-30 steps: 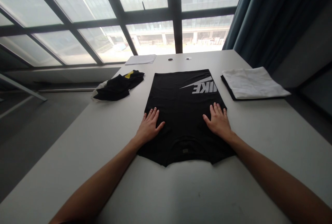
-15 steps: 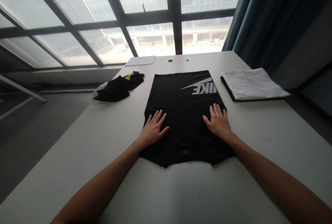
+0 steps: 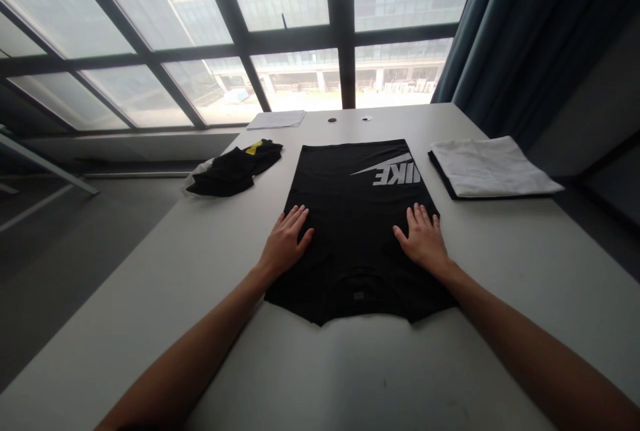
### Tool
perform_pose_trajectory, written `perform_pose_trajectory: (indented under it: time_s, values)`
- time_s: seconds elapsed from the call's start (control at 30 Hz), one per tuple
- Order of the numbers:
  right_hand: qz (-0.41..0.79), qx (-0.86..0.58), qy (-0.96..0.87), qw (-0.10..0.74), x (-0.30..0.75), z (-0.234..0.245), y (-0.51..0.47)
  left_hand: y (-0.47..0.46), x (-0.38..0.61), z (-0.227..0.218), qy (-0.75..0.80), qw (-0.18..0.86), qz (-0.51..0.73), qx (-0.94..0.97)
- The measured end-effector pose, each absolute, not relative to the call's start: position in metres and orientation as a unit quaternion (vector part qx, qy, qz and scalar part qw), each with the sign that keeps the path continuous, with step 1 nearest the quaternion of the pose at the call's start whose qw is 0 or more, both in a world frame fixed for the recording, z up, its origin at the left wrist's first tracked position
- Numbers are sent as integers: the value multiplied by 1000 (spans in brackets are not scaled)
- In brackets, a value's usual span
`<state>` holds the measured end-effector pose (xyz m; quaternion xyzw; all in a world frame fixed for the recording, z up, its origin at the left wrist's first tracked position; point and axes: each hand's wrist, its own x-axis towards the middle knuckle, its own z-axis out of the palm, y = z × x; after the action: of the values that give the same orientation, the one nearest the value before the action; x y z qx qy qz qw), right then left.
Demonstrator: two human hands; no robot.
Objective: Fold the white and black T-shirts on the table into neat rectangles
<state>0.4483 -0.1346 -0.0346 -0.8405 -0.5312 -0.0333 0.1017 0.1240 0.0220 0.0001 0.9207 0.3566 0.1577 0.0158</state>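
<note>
A black T-shirt lies spread flat, its neckline toward me and its white printed logo at the far right, upside down. My left hand rests on the shirt's left edge with the fingers stretched forward and the thumb apart. On the right edge, my right hand lies flat, palm down, with its fingers extended. Neither hand grips the fabric. The shirt's far end is a straight edge; a small label shows inside the collar.
The shirt is on a white table. To the left lies a crumpled black, white and yellow garment. Folded white cloth sits over something black at right. Papers lie at the far edge, before windows and a dark curtain.
My left hand has slid outward to the left, toward the shirt's edge. My right hand stays in nearly the same spot. The whole view has shifted slightly.
</note>
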Motion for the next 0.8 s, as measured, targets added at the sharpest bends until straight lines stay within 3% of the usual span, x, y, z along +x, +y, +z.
perform_pose_trajectory:
  time_s: [0.2, 0.8]
  values:
    - [-29, -843, -529, 97, 449, -37, -133, 40, 118, -28, 380, 22, 41, 924]
    - [-32, -845, -526, 95, 449, -38, -134, 36, 120, -26, 391, 16, 40, 919]
